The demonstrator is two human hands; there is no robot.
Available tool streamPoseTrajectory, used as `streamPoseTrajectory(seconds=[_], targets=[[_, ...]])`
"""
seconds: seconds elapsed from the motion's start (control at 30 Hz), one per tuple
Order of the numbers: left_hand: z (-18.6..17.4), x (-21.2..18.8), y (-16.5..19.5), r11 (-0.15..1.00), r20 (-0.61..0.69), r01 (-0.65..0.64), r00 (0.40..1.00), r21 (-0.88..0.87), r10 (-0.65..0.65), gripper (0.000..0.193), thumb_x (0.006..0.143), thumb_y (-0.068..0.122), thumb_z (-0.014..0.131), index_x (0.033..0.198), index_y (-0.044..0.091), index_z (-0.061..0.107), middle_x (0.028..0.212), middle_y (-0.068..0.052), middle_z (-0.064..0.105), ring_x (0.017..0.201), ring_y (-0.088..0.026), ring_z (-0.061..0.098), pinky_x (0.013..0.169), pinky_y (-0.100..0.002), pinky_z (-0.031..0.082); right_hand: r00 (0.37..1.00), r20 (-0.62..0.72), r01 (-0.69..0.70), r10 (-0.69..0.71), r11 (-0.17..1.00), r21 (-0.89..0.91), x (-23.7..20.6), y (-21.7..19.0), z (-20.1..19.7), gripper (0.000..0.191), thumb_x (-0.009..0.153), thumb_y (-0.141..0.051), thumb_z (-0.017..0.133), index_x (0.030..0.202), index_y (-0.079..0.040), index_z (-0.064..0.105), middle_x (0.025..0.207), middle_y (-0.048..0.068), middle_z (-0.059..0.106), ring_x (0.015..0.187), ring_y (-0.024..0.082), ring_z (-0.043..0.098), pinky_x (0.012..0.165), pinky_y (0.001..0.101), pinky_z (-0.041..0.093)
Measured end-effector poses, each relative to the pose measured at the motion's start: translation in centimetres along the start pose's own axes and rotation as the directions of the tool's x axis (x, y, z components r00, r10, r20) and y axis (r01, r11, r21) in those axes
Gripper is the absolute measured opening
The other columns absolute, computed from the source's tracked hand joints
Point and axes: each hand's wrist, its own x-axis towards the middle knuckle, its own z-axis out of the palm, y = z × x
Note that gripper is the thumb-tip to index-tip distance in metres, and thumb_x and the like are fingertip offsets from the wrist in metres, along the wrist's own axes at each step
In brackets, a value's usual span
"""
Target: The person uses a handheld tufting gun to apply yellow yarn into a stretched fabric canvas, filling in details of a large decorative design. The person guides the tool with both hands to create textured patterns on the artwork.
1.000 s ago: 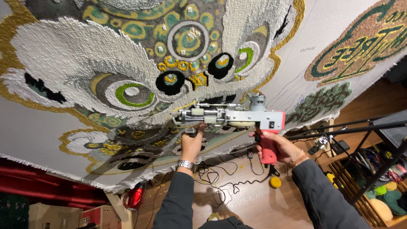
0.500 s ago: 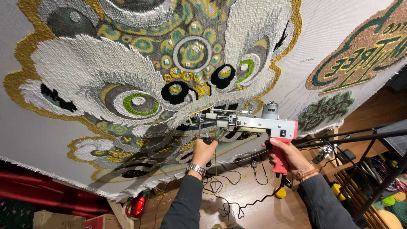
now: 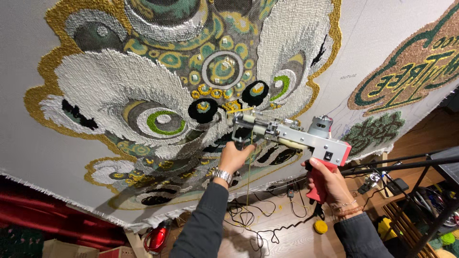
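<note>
A large stretched tufting cloth (image 3: 38, 157) fills most of the view, tilted across the picture, its bare parts pale grey. Worked into it in yarn is a lion-dance mask design (image 3: 191, 95): thick white fur patches, gold outlines, green ringed eyes, and two round black tufts near the middle. To the right on the same cloth sits a smaller round emblem (image 3: 411, 71) in green, gold and rust, with a dark green patch below it. Under the cloth's frayed lower edge a wooden floor (image 3: 291, 229) shows, strewn with tangled black cables (image 3: 248, 220), with a small yellow yarn ball (image 3: 320, 226) lying near them. A red object (image 3: 157, 237) stands at the foot of the frame, and red fabric runs along the lower left. At the far right, dark metal stand legs (image 3: 406, 165) cross in front of a wooden rack (image 3: 406, 224) holding colourful yarn, too blurred to tell apart. Both arms, in dark grey sleeves, reach up toward the cloth. The left hand (image 3: 234, 156), with a silver watch on its wrist, is clenched around the front grip of a tufting gun (image 3: 291, 136). The right hand (image 3: 327, 184), with thin bracelets at the wrist, is wrapped around the gun's red rear handle. The gun lies nearly level, its needle end touching the cloth just beside the black tufts, with a thin yellow yarn strand (image 3: 248, 181) hanging from it.
</note>
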Motion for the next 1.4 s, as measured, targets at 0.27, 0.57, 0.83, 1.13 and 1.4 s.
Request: streamPoseTrajectory(seconds=[0.27,0.57,0.83,1.13,1.4], targets=[[-1.8,2.9,3.0,0.982,0.044,-0.072,0.997,0.177,0.065,0.055,0.08,0.05,0.079,0.061,0.001,0.065,0.052,-0.01,0.065,0.043,-0.021,0.061,0.048,-0.035,0.05,0.994,-0.075,0.092,-0.082,0.986,0.141,-0.4,-0.5,2.2,0.03,0.094,-0.029,0.068,0.107,-0.003,0.063,0.095,0.007,0.068,0.063,0.013,0.055,0.049,0.0294,0.046],[-2.1,3.2,3.5,0.984,0.086,-0.037,0.996,0.177,0.022,0.051,0.083,0.047,0.078,0.072,0.001,0.06,0.05,-0.011,0.065,0.042,-0.019,0.065,0.046,-0.033,0.055,0.993,-0.087,0.09,-0.078,0.987,0.137,-0.5,-1.2,3.0,0.029,0.093,-0.029,0.069,0.107,-0.005,0.061,0.095,0.007,0.069,0.061,0.012,0.056,0.047,0.0292,0.047],[-2.3,4.0,3.1,0.984,0.098,-0.036,0.995,0.175,0.018,0.053,0.083,0.048,0.078,0.064,0.001,0.063,0.05,-0.009,0.064,0.04,-0.018,0.062,0.045,-0.032,0.051,0.993,-0.103,0.077,-0.062,0.987,0.139,-0.3,-1.5,3.9,0.031,0.093,-0.029,0.071,0.107,-0.002,0.063,0.093,0.009,0.067,0.06,0.013,0.056,0.047,0.0302,0.048],[-2.8,4.8,3.0,0.977,0.074,-0.056,0.996,0.206,0.042,0.052,0.081,0.049,0.079,0.061,0.004,0.064,0.049,-0.009,0.064,0.041,-0.02,0.062,0.047,-0.035,0.05,0.992,-0.116,0.076,-0.058,0.984,0.159,-0.4,-1.5,4.9,0.03,0.091,-0.029,0.07,0.106,-0.004,0.061,0.095,0.008,0.069,0.06,0.013,0.056,0.047,0.0299,0.047],[-2.9,5.1,2.6,0.975,0.092,-0.065,0.995,0.213,0.046,0.055,0.083,0.049,0.078,0.063,0.0,0.064,0.052,-0.012,0.066,0.041,-0.019,0.063,0.048,-0.033,0.053,0.991,-0.132,0.058,-0.033,0.981,0.188,-0.3,-1.3,5.0,0.03,0.09,-0.03,0.069,0.103,-0.004,0.061,0.086,0.004,0.068,0.056,0.012,0.054,0.047,0.0306,0.045]])
